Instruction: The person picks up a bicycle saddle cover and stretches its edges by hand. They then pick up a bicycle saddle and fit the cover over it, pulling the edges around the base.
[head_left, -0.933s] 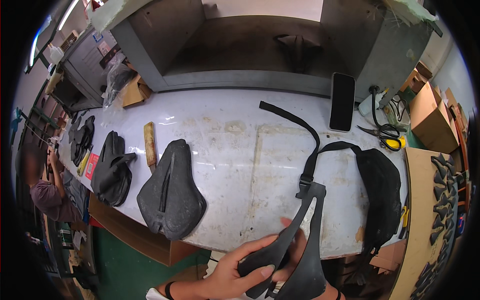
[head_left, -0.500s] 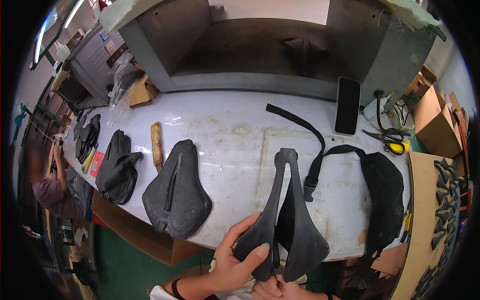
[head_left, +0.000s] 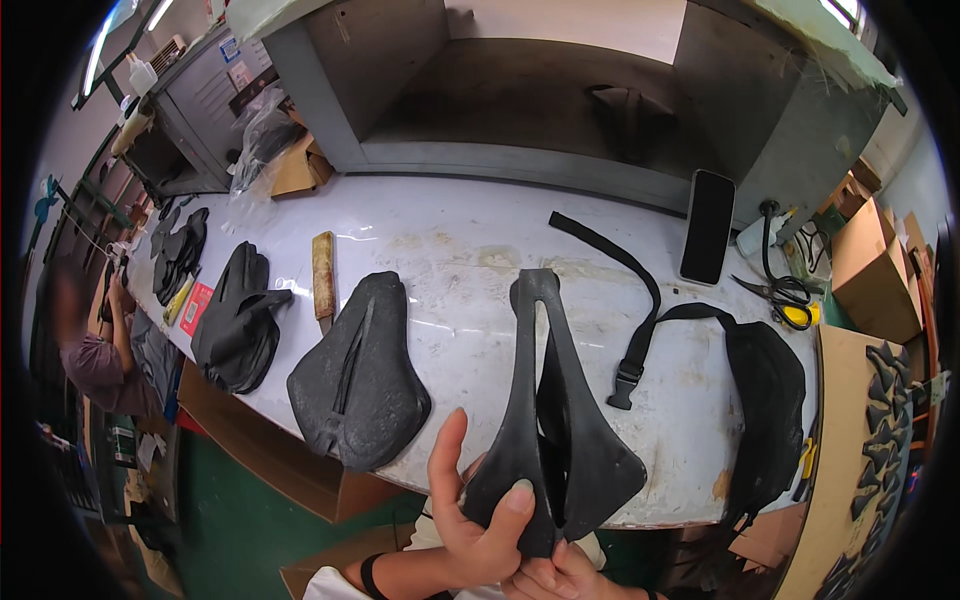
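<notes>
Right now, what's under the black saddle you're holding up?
Under the saddle shows the white table and both hands gripping its wide end. The table edge right behind it is covered, so anything lying there can't be seen.

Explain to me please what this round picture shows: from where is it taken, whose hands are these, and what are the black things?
The picture comes from a wide camera worn on a person's head, looking down, so straight edges bend. No machine is here, only bare hands at the bottom. The left hand grips a black saddle-shaped shell with a long slot, its narrow end pointing away; the right hand supports it from below. On the white worktable lie a similar black saddle piece, a wooden-handled tool, a black waist bag with strap, a phone and scissors. Another person is at the far left.
</notes>
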